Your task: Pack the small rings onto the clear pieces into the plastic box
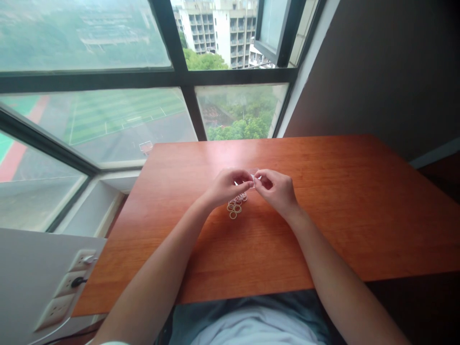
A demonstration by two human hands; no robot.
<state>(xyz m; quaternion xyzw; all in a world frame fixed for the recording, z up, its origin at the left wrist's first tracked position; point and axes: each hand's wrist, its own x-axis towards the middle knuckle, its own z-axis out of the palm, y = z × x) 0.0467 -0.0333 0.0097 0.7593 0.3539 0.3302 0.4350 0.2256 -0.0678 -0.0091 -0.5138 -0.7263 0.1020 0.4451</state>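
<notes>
My left hand (232, 186) and my right hand (276, 189) meet above the middle of the wooden table, thumbs and fingertips pinched close together. Between them shows a small clear plastic piece (253, 171), its shape mostly covered by the fingers. Both hands appear to grip it; its exact kind cannot be made out. Just below my left hand lies a loose cluster of small pale rings (235, 208), several of them overlapping. Some are whitish and others yellowish. My left hand hides part of the cluster's upper end.
The reddish-brown wooden table (359, 206) spreads out around my hands. Beyond it stand large windows with a dark frame (187, 100), one pane swung open. Wall sockets (68, 282) with plugs and cables are at the lower left. A grey wall (377, 72) rises on the right.
</notes>
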